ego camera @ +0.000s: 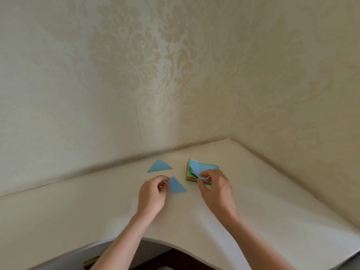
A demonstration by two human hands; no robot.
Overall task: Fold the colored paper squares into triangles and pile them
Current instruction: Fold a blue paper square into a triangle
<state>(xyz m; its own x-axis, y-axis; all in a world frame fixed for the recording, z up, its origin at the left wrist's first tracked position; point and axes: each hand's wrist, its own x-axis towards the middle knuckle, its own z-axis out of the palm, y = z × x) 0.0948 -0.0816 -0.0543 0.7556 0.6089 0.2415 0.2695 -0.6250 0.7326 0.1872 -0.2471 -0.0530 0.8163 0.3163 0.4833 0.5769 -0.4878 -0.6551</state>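
Nearest, the left hand [153, 192] pinches the near blue triangle [176, 186] by its left corner on the worktop [272, 201]. To its right, the right hand [214, 185] peels a blue sheet [195, 167] off the paper stack [190, 175] — directly under its fingers. A far blue triangle [159, 166] lies just beyond — probably the pile's spot.

On the worktop [253, 191], a stack of paper squares [202, 169] is sitting at two o'clock, near the wall corner. One folded triangle [159, 166] is lying at eleven o'clock, well left of the stack. A second triangle [176, 186] is lying just before it, nearer the person, between both hands.
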